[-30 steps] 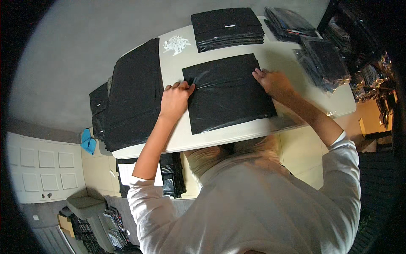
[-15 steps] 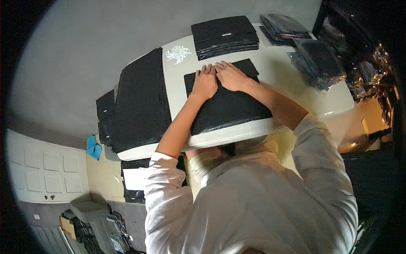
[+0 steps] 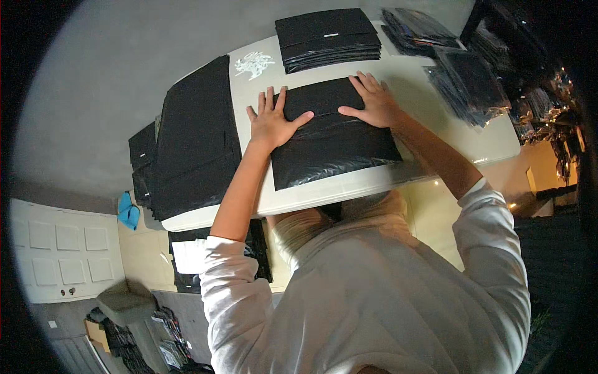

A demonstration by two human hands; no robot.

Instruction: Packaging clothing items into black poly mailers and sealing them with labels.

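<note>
Head view: we have a flat black piece [image 3: 336, 146] lying on the pale surface [image 3: 483, 142], near its front edge. Our left hand [image 3: 273, 128] lies across its left edge, the right hand [image 3: 379, 109] at its far right corner; fingers of both spread, pinching nothing. We judge the step in hand as smoothing; the next move calls for even pressure and square edges. Farther out, we note a black stack [image 3: 327, 40], white bits [image 3: 253, 63], larger black sheets [image 3: 196, 137] left, clear-wrapped packets [image 3: 470, 84] right.
</note>
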